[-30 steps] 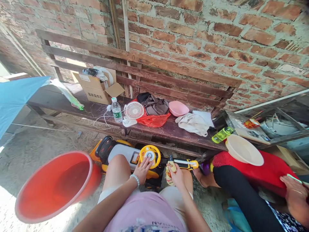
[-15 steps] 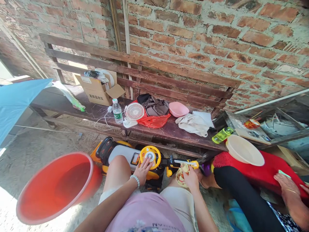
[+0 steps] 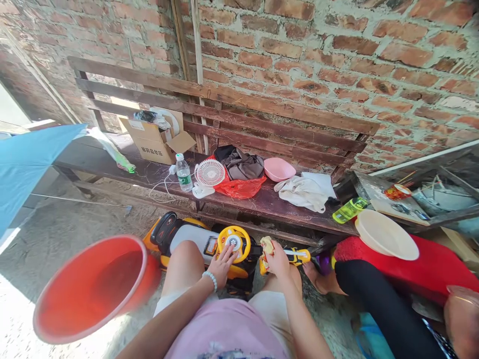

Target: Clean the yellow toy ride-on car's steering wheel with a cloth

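Observation:
A yellow, white and black toy ride-on car [image 3: 187,239] stands on the ground in front of my knees. My left hand [image 3: 223,260] rests with spread fingers on its yellow steering wheel [image 3: 234,241]. My right hand [image 3: 276,258] is closed round a crumpled yellowish cloth [image 3: 267,245], pressed against the car's front part [image 3: 295,255] just right of the wheel.
An orange bucket [image 3: 93,286] sits at my left. A long wooden bench [image 3: 262,202] carries a cardboard box [image 3: 155,139], water bottle [image 3: 183,173], small fan [image 3: 209,173], pink bowl [image 3: 279,169] and cloths. Another person's black-clad leg [image 3: 377,304] and red tub [image 3: 422,267] lie at right.
My right hand with the cloth went right along the car's front, then came back left, close to the steering wheel. My left hand stayed on the wheel.

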A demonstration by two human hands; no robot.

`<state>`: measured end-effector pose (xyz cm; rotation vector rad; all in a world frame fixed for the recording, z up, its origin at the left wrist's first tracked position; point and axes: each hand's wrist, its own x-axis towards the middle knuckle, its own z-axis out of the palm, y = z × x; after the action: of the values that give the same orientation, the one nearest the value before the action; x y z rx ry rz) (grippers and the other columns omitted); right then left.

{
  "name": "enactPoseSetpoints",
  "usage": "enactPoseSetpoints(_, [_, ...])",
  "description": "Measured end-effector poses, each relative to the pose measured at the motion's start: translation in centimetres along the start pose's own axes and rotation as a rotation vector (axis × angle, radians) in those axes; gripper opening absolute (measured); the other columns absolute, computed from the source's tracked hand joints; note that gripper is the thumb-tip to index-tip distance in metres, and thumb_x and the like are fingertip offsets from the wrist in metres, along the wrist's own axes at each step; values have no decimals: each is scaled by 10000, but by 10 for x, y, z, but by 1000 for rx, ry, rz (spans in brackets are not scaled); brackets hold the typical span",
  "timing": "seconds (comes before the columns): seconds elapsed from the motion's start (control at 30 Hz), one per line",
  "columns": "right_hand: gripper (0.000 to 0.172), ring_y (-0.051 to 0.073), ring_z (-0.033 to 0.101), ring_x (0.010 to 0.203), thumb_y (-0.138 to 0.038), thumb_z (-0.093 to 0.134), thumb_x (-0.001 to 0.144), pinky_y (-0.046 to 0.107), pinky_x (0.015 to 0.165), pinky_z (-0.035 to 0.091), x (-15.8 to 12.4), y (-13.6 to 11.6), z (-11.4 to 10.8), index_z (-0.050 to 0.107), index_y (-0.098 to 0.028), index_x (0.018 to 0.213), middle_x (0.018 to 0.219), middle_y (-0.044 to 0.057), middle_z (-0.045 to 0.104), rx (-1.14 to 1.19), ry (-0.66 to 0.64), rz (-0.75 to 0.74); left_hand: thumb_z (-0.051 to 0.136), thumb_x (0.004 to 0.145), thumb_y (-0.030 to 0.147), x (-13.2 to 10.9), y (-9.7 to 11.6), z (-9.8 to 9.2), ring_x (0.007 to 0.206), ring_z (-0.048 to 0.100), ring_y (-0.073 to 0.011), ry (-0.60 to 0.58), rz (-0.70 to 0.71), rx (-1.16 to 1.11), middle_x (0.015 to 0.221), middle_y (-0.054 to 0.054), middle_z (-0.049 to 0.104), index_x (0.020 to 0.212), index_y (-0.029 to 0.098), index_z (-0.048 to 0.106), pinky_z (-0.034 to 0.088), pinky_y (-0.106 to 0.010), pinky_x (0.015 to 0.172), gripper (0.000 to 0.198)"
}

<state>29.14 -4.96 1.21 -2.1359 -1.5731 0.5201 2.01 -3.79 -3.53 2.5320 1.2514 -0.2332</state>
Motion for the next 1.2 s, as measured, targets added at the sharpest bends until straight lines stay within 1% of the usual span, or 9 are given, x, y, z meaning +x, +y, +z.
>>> enactPoseSetpoints(0.17, [288, 204, 667, 1050, -278, 521, 943, 262, 849, 473, 11, 31, -19, 669, -241, 1187, 1174, 66, 699, -147, -92, 119, 566, 736, 129, -1, 0, -1, 1617, -11, -308, 1, -9, -16, 1743, -40, -74, 1670, 257, 171, 302, -559, 1209, 1022])
enactPoseSetpoints(0.33, [386, 196, 655, 1109, -213, 501, 931, 267, 856, 480, 8, 74, -41, 629, -270, 1291, 1300, 71, 632, -342, -68, 212, 576, 741, 146, 1, 2, 0, 1616, -28, -314, -10, 0, -33, 1740, -20, -93, 1672, 270, 151, 277, -568, 1220, 1031])
enactPoseSetpoints(0.5, [379, 215, 700, 998, -234, 520, 923, 308, 788, 510, 9, 119, -72, 653, -250, 1277, 1367, 124, 588, -428, -56, 375, 608, 763, 159, 3, 1, 3, 1615, -38, -320, -9, -5, -11, 1742, -35, -94, 1674, 281, 123, 287, -571, 1214, 1039])
enactPoseSetpoints(0.63, [391, 212, 711, 953, -260, 533, 915, 313, 755, 511, 8, 122, -79, 662, -242, 1284, 1427, 141, 548, -432, -75, 424, 597, 751, 141, 3, 2, 5, 1614, -41, -322, -3, -8, -9, 1737, -21, -108, 1674, 284, 126, 293, -581, 1214, 1046])
enactPoseSetpoints(0.73, [394, 207, 703, 971, -288, 511, 921, 302, 796, 513, 8, 100, -73, 669, -226, 1277, 1363, 136, 589, -349, -71, 406, 603, 739, 142, 3, 2, 6, 1615, -35, -316, 6, -5, -7, 1737, -29, -109, 1674, 275, 128, 304, -577, 1210, 1057])
enactPoseSetpoints(0.83, [407, 221, 660, 1102, -257, 527, 875, 298, 922, 497, 12, 64, -69, 679, -230, 1252, 1311, 104, 627, -212, 14, 221, 620, 730, 154, 3, 1, 7, 1615, -32, -317, 11, -1, -4, 1737, -41, -112, 1675, 268, 121, 301, -574, 1210, 1075])
enactPoseSetpoints(1.0, [482, 228, 600, 1175, -208, 526, 847, 309, 996, 475, 27, -31, -61, 625, -254, 1317, 1333, 60, 620, -28, 78, -109, 623, 730, 165, 3, 2, 6, 1615, -25, -326, 3, -3, 11, 1741, -52, -100, 1672, 259, 143, 299, -584, 1206, 1061])
enactPoseSetpoints(1.1, [536, 234, 557, 1211, -131, 566, 803, 305, 1012, 456, 31, -92, -32, 623, -263, 1319, 1372, 55, 593, -81, -11, -263, 626, 720, 179, 3, 2, 6, 1614, -29, -334, 7, -2, 16, 1742, -58, -99, 1672, 256, 143, 307, -595, 1195, 1070])
enactPoseSetpoints(1.2, [548, 253, 510, 1229, -102, 594, 801, 323, 1006, 446, 29, -127, 11, 628, -291, 1314, 1375, 57, 585, -219, -158, -380, 632, 745, 228, 4, -1, 6, 1613, -3, -345, 5, 2, 2, 1750, -96, -26, 1665, 235, 186, 286, -602, 1202, 1022])
